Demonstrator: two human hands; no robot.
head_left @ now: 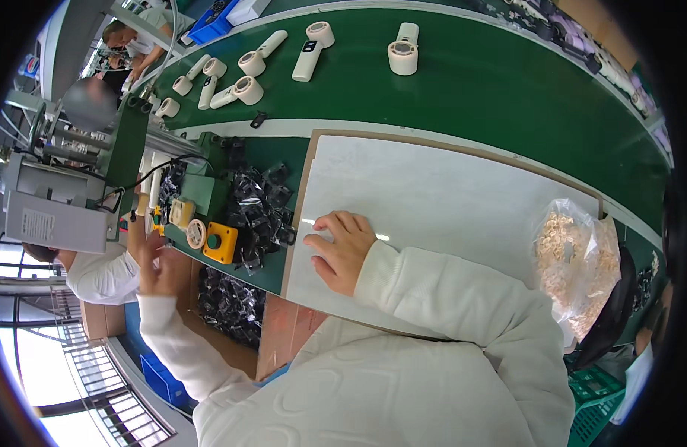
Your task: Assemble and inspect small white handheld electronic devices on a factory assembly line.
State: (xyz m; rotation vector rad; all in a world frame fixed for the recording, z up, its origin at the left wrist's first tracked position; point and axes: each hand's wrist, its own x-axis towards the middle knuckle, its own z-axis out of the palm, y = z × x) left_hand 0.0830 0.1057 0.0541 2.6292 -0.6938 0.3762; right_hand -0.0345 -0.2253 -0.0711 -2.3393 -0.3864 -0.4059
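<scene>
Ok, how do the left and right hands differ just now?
The left hand is left of the yellow button box, off the white board; the right hand is over the board. The left hand is blurred, its finger pose unclear, while the right hand is sharper, its thumb and fingers parted. Both hands are bare and come out of white sleeves.

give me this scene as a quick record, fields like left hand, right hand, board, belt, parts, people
left hand: blurred, near the yellow button box; grip unclear
right hand: fingers spread, at the left part of the white board, holding nothing visible
belt: green, carrying several white handheld fans
black parts: a pile on the green table, more in a cardboard box below
bag: clear plastic, cream-coloured pieces inside, at the board's right end
people: a co-worker at upper left, another at left
</scene>
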